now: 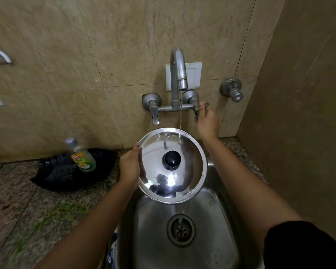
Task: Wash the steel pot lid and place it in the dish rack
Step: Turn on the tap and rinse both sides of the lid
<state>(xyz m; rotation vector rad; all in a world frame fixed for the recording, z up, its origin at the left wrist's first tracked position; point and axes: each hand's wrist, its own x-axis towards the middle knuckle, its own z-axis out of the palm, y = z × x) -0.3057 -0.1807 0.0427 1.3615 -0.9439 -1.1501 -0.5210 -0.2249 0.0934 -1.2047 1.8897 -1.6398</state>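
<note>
The round steel pot lid with a black knob is held over the steel sink, knob side up and tilted. My left hand grips its left rim. A thin stream of water falls from the curved tap spout onto the lid's far edge and runs off into the sink. My right hand reaches to the wall and is closed on the right tap handle. No dish rack is in view.
A black tray on the speckled stone counter at the left holds a dish soap bottle and a dark scrub pad. The left tap handle and a separate wall valve stick out from the tiled wall. The drain lies below the lid.
</note>
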